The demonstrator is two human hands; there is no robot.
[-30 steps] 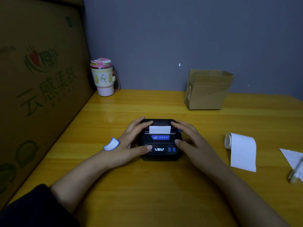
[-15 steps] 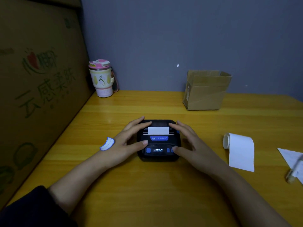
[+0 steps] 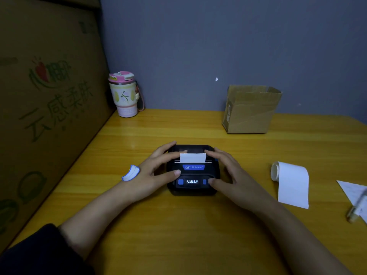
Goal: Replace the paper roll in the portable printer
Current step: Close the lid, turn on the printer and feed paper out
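A small black portable printer (image 3: 193,176) sits in the middle of the yellow wooden table (image 3: 178,235), lid down, its little screen lit. A short white paper strip (image 3: 192,157) sticks up from its slot. My left hand (image 3: 153,171) rests against the printer's left side, fingers on the lid, thumb near the front. My right hand (image 3: 228,173) lies against the right side, thumb by the right blue button. A partly unrolled white paper roll (image 3: 288,181) lies on the table to the right, apart from both hands.
An open cardboard box (image 3: 250,110) stands at the back right. A pink-lidded cup (image 3: 124,94) is in the back left corner. A large printed carton (image 3: 45,108) walls the left side. A paper scrap and a pen-like item (image 3: 357,203) lie at the right edge.
My left thumb has slid off the printer's front panel toward its left edge. Both hands stay on the printer, which has not visibly moved on the table.
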